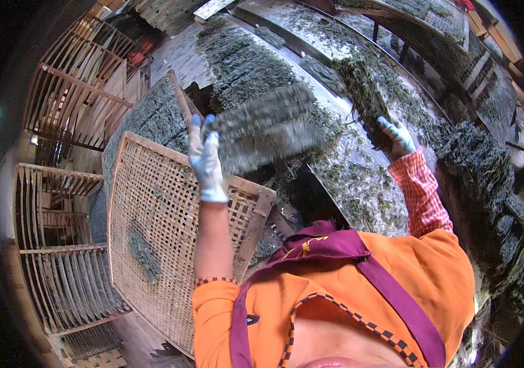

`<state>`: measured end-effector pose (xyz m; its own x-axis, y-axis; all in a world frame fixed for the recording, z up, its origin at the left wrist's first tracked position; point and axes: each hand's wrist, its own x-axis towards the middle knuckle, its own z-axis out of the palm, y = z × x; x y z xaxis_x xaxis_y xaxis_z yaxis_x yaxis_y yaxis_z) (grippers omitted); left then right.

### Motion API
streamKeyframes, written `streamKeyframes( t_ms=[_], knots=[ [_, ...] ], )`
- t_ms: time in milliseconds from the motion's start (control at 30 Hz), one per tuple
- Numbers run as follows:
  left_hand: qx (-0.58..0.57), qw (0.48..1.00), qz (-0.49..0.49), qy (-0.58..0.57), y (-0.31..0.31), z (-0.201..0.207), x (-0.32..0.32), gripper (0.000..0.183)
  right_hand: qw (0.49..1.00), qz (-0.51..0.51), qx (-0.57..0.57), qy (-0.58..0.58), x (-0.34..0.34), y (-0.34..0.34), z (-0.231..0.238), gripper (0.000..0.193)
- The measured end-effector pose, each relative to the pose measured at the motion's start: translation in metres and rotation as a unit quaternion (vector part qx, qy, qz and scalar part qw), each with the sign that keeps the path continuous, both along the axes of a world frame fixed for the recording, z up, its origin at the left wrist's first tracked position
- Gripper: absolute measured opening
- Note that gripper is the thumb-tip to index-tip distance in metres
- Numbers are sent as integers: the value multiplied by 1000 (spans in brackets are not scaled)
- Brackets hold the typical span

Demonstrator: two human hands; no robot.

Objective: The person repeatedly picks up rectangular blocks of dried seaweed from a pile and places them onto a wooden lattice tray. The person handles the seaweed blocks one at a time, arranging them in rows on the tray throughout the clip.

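While an orange top (421,276) and maroon apron (329,242) fill the near side, a woven tray (170,202) with a wooden frame lies to the left, tilted, with a small clump of leaves (144,254) toward its left edge. The bare left forearm crosses the tray's right part. Beyond it, the left hand (208,159), in a pale glove with blue fingertips, grasps the left end of a grey-green slab (268,126) of packed leaves, raised just past the tray's far edge; motion blurs the slab, and its thumb is hidden. The right hand (397,136), gloved alike below a red checked sleeve (418,190), clenches a long, stringy bunch (363,86) by its near end, above the table (332,184), whose pale top is strewn with loose leaves.

To the right of the table hangs a dark leafy heap (479,178). Behind the woven tray's far left corner stands a second tray (145,119) packed with greens. Farther off, a thick leafy layer (243,58) spreads toward the table's far end. Slatted wooden racks (81,89) stand along the left.
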<state>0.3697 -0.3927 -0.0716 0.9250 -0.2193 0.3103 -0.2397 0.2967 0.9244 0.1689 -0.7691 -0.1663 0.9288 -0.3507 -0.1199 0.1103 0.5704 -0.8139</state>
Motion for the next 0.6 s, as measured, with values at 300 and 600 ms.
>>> streamKeyframes(
  t_ms=[300, 600],
  knots=[
    [78, 986, 146, -15, -65, -44, 66, 49, 998, 28, 26, 50, 38, 34, -17, 39],
    [12, 991, 134, 13, -55, -46, 75, 46, 997, -26, -75, 18, 91, -9, -3, 44]
  ],
)
